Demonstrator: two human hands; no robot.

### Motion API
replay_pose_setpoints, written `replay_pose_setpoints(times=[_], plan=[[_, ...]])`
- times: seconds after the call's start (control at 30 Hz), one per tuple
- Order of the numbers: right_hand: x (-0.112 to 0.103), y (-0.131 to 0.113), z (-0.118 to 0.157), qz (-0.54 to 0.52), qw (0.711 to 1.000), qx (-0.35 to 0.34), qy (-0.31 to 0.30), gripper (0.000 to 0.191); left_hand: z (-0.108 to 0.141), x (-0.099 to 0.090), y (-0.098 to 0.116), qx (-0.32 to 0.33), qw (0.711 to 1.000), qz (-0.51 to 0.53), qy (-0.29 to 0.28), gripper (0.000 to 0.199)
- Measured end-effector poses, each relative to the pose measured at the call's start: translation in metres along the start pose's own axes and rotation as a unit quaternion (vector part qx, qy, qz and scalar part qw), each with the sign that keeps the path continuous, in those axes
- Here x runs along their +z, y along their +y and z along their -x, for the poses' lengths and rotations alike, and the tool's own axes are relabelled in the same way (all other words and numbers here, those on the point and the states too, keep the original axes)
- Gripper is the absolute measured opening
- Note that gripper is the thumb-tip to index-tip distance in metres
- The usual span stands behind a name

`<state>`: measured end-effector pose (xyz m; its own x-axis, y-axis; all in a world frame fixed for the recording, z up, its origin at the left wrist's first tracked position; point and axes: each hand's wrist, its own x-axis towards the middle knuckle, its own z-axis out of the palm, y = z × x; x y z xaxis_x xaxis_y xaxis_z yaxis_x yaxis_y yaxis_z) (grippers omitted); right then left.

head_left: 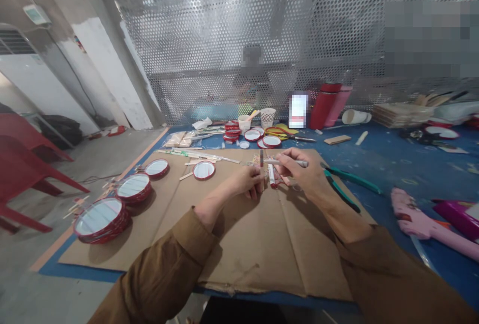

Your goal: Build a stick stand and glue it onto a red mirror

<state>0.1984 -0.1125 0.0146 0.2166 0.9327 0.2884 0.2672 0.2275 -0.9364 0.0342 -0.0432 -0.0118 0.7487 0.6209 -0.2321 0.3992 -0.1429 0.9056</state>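
My left hand is closed around a short, upright dark strip above the cardboard sheet. Pinched in my right hand is a light grey pen, its front end pointing left at the strip. Just beyond and between the hands lie a white marker-like tube and some small patterned pieces too blurred to make out. A small round red-rimmed lid rests on the cardboard left of my left hand, beside thin wooden sticks.
Three red drum-like tins line the cardboard's left side. Green-handled pliers and a pink glue gun lie at right. Farther back stand paper cups, a lit phone and a red bottle before a perforated metal panel.
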Motion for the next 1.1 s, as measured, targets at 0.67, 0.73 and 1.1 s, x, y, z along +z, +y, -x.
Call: replay_pose_setpoints(times=[0.67, 0.73, 1.1], plan=[[0.0012, -0.0023, 0.0011, 0.004, 1.000, 0.002, 0.011, 0.038, 0.0013, -0.0002, 0.0023, 0.002, 1.000, 0.002, -0.001, 0.021], [0.0012, -0.0017, 0.0008, 0.004, 1.000, 0.001, 0.013, 0.038, 0.0016, -0.0003, 0.0032, 0.004, 1.000, -0.001, -0.002, 0.021], [0.0008, -0.0010, 0.0007, -0.006, 1.000, 0.012, 0.009, 0.036, 0.0008, -0.0003, 0.0019, 0.005, 1.000, -0.001, -0.002, 0.020]])
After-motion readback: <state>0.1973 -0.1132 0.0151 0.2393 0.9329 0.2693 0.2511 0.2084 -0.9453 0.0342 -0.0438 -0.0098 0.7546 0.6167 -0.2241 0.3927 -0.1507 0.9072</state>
